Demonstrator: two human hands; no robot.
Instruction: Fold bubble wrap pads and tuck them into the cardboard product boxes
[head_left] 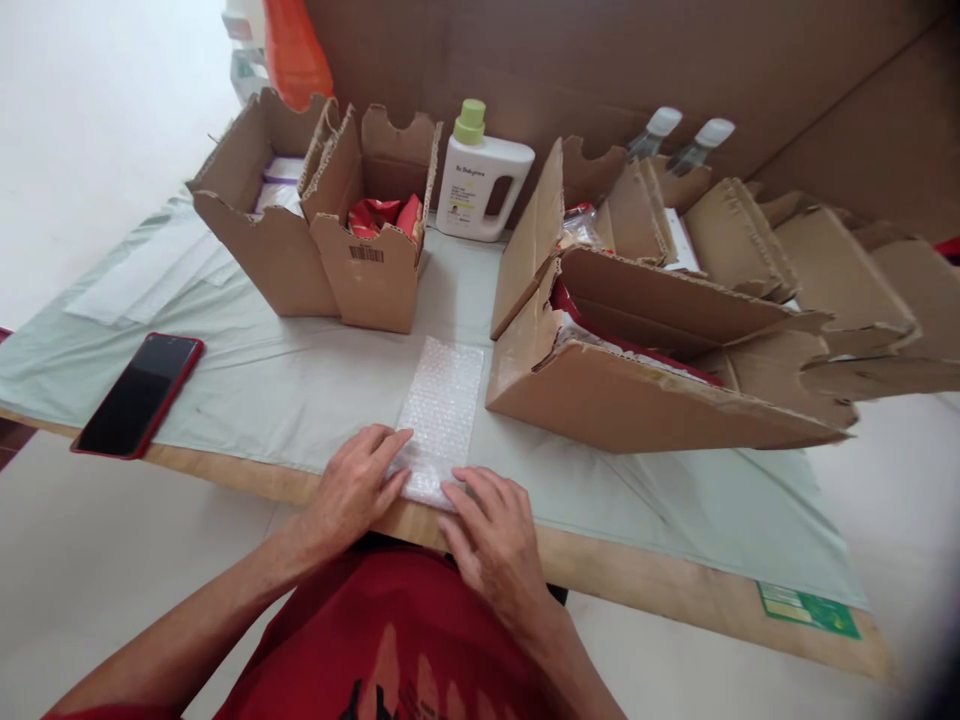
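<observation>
Phone: a dark phone in a red case (140, 393) lies flat at the left of the frame on the pale green cloth (300, 385), well apart from both hands.
Left boxes: two open cardboard boxes stand side by side at upper left; the left box (255, 225) holds white packets, the barcode box (371, 255) holds red packets.
Left hand: the left hand (352, 487) lies flat, fingers spread, its fingertips pressing the near left edge of the bubble wrap; it grips nothing.
Bubble wrap: the bubble wrap (441, 405) is a long strip at lower centre, lying on the cloth and running away from the person, its near end at the table's front edge under both hands.
Handling: it looks very light, soft and floppy, likely a little slick on the cloth; I judge the near corners or long edges the best places to pinch it, and flat pressure risks popping bubbles.
Right hand: the right hand (491, 530) rests palm down, fingers loosely extended on the near right corner of the strip, holding nothing.
Bottle: a white detergent bottle (480, 180) with a green cap stands at upper centre against the brown wall.
Right boxes: a row of torn, leaning boxes (645, 390) fills the right of the frame.
Hard to see: the right boxes' contents are mostly hidden by flaps; two clear capped bottles (679, 140) behind them are cut off; the bottle's label is too small to read.
</observation>
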